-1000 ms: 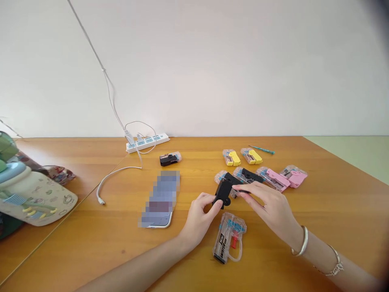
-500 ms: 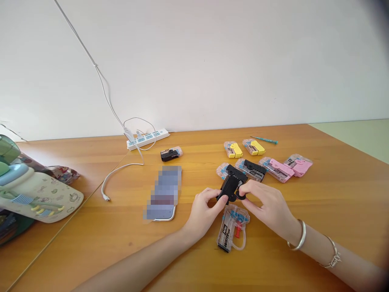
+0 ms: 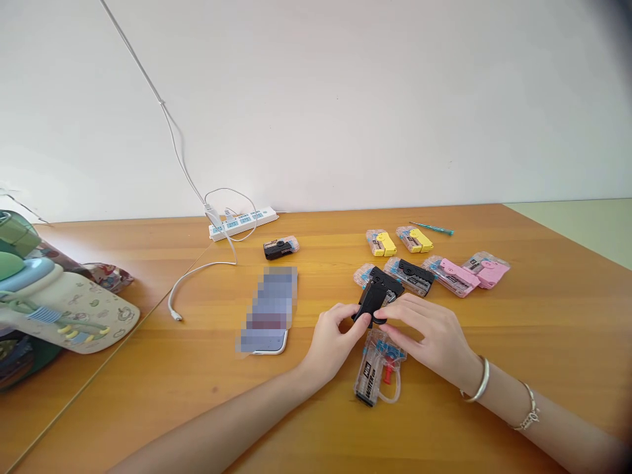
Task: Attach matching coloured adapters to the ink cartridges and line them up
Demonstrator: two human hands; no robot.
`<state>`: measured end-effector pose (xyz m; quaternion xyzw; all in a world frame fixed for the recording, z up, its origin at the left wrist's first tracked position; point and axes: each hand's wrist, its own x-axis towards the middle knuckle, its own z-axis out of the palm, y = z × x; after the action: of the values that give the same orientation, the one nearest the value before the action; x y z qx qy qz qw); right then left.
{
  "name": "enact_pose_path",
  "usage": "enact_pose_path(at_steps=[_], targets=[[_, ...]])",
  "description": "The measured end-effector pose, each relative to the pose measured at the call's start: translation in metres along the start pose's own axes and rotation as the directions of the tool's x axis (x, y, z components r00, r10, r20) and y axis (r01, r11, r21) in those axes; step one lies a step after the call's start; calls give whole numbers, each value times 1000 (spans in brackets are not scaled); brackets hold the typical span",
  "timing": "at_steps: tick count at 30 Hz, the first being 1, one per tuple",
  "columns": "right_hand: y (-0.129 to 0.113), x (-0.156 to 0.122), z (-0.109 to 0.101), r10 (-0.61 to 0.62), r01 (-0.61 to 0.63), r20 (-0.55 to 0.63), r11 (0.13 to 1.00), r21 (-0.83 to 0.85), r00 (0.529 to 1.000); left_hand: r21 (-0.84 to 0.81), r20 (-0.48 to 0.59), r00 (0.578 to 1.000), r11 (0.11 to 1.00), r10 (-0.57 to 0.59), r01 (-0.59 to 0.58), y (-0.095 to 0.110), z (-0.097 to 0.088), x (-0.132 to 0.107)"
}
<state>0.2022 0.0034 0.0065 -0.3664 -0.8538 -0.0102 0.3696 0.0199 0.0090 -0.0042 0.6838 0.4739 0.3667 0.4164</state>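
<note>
Your left hand (image 3: 340,334) pinches a black plastic piece (image 3: 371,300) over the wooden table (image 3: 207,415); your right hand (image 3: 427,332) has thumb and fingertip narrowed on its lower edge. A clear water gun (image 3: 369,370) lies just nearer you, 2 yellow-and-clear ones (image 3: 384,245) farther back.

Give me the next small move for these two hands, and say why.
Probably press the rounded end of the black plastic casing with the right hand while the left hand steadies it: the left thumb and fingers grip the casing's side, and the right fingertips are already at that end. The transparent water gun lies on the table, in neither hand.
</note>
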Motion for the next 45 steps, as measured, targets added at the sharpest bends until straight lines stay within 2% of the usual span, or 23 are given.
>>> enact_pose_path(at_steps=[7, 14, 19, 23, 27, 31, 36, 45], targets=[[3, -2, 2, -13, 13, -42, 1000, 19, 999, -10, 25, 1000, 1000, 12, -12, 0, 0, 0], [3, -3, 2, 17, -18, 19, 998, 68, 1000, -16, 27, 999, 999, 37, -37, 1, -1, 1], [2, -2, 2, 10, -12, 13, 991, 135, 1000, -20, 13, 999, 998, 53, -52, 2, -1, 0], [0, -2, 3, 106, -105, 9, 978, 181, 994, -13, 14, 998, 998, 57, -57, 4, -1, -1], [-3, -3, 6, 265, -263, -13, 959, 107, 964, -5, 2, 999, 999, 46, -46, 6, -1, -1], [-6, -2, 5, 340, -343, 61, 937, 62, 939, -8, -24, 998, 999, 52, -52, 6, -1, -1], [-10, 3, 3, 416, -443, 167, 875, 196, 894, 24, -48, 996, 997, 72, -71, 4, -1, 0], [-12, 2, 6, 474, -502, 179, 754, 423, 862, 138, -96, 985, 982, 140, -126, 3, 1, -1]])
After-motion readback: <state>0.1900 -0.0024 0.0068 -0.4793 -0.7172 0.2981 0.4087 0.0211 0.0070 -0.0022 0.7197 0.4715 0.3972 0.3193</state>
